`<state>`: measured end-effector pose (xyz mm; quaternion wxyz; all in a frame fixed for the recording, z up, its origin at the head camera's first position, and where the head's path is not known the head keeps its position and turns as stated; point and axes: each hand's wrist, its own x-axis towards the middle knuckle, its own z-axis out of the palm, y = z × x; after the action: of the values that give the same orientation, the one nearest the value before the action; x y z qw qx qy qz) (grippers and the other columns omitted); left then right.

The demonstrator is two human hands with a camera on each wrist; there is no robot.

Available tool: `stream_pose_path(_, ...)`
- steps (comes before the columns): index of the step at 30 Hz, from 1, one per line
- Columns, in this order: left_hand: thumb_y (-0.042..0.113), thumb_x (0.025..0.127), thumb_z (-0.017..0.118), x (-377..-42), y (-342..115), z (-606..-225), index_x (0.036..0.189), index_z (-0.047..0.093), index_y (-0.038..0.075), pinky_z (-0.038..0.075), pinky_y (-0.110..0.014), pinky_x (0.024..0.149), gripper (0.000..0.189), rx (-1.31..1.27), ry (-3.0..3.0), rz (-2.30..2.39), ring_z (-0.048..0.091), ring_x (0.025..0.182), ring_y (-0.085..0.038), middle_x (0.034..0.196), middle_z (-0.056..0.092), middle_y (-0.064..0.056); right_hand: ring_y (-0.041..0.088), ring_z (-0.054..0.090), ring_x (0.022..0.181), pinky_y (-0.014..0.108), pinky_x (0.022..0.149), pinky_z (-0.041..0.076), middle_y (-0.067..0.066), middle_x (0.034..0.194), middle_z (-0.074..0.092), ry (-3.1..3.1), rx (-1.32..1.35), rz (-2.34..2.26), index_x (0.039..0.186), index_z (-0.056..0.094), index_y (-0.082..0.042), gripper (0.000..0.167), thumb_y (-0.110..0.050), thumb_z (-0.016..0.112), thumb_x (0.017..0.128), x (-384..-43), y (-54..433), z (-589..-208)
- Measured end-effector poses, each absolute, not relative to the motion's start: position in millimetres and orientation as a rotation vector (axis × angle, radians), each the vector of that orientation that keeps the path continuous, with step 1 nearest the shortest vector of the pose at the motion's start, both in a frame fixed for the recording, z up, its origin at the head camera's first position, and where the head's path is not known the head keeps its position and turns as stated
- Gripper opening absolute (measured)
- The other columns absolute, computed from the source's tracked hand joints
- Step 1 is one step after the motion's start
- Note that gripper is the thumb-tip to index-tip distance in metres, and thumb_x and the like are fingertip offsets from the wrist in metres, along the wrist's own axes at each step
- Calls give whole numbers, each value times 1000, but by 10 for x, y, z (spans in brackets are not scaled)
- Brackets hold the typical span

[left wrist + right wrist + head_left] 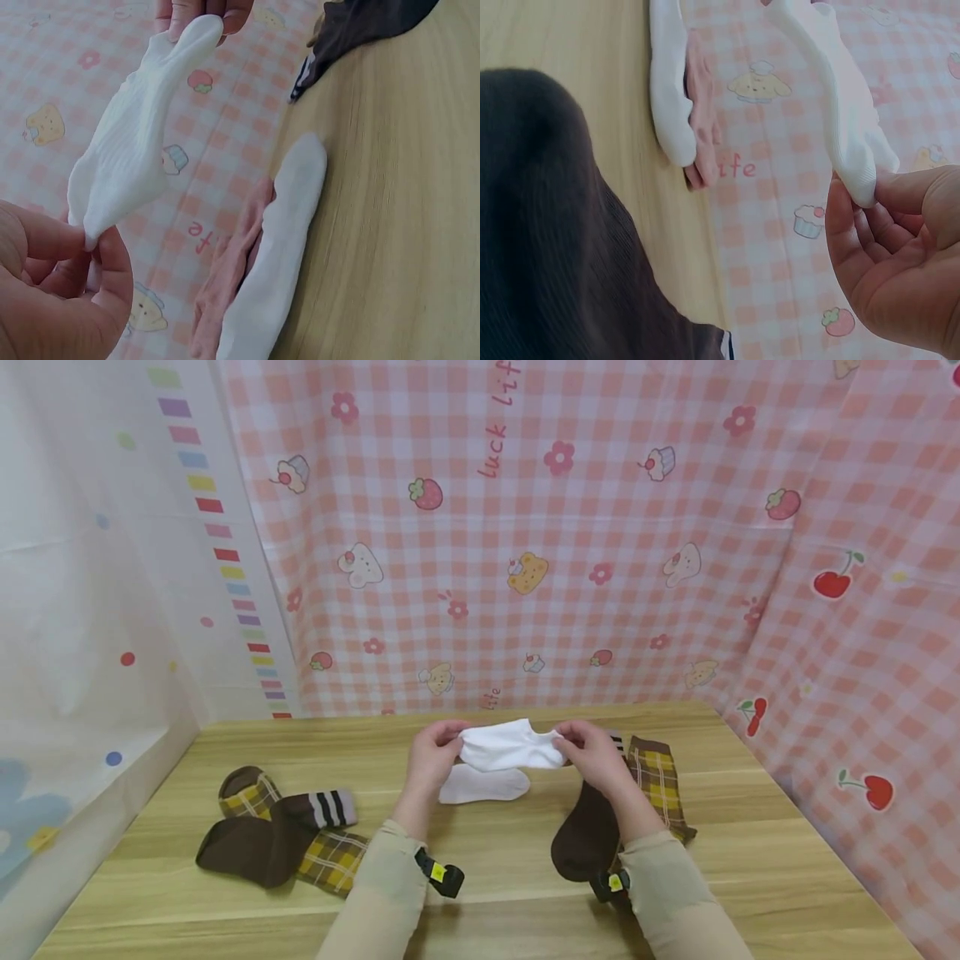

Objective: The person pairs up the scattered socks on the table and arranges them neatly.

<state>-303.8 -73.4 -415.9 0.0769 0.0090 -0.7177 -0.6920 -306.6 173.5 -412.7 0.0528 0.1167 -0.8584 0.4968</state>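
Note:
A short white sock (502,746) is held up and stretched sideways between both hands. My left hand (429,762) pinches one end of it between thumb and fingers. The opposite end is pinched by my right hand (597,760). Below the held sock, a second white sock (483,785) lies flat on the wooden table. Against that one lies a dusty pink piece of fabric (229,277), visible in both wrist views and hidden in the head view behind the held sock.
At the left of the table (495,910) lie a brown sock with a striped cuff (243,852) and yellow plaid socks (333,862). Another brown sock (587,835) and a plaid sock (660,777) lie by the right forearm. A checked pink curtain (480,635) hangs behind.

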Motion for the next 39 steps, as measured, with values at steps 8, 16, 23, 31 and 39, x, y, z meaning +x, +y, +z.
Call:
stream_pose_path(8, -11, 88, 59, -3007, -803, -4207, 104, 70, -7, 56, -29, 66, 21, 84, -2236, -1899, 60, 79, -20, 92, 66, -16, 21, 62, 79, 46, 75, 55, 14, 97, 66, -2666, 319, 1483, 110, 64, 4, 16, -6, 60, 98, -3093, 1616, -4207)
stream_pose_path(16, -12, 84, 59, -3033, -890, -4295, 104, 70, -8, 57, -29, 66, 23, 137, -2302, -1816, 62, 81, -22, 95, 68, -17, 23, 63, 82, 44, 74, 57, 13, 94, 65, -2726, 312, 1473, 106, 64, 5, 13, -4, 61, 96, -3141, 1522, -4322)
stream_pose_path(23, -12, 81, 60, -3036, -974, -4347, 102, 71, -9, 57, -27, 64, 23, 132, -2321, -1785, 62, 81, -21, 90, 68, -16, 22, 62, 78, 35, 67, 57, 14, 89, 65, -2767, 328, 1425, 104, 64, 9, 15, -2, 62, 94, -3192, 1443, -4375)
stream_pose_path(31, -13, 75, 59, -3018, -1077, -4419, 99, 70, -12, 54, -25, 57, 26, 101, -2381, -1671, 58, 71, -17, 81, 66, -14, 19, 60, 71, 30, 59, 53, 10, 82, 65, -2792, 404, 1317, 97, 66, 7, 10, 0, 64, 91, -3240, 1347, -4450)
stream_pose_path(39, -12, 74, 60, -3023, -1134, -4458, 89, 71, -9, 52, -25, 54, 19, 147, -2457, -1631, 56, 66, -17, 78, 64, -12, 17, 58, 72, 28, 60, 50, 7, 82, 63, -2874, 354, 1227, 94, 67, 1, 6, -3, 66, 90, -3241, 1279, -4478)
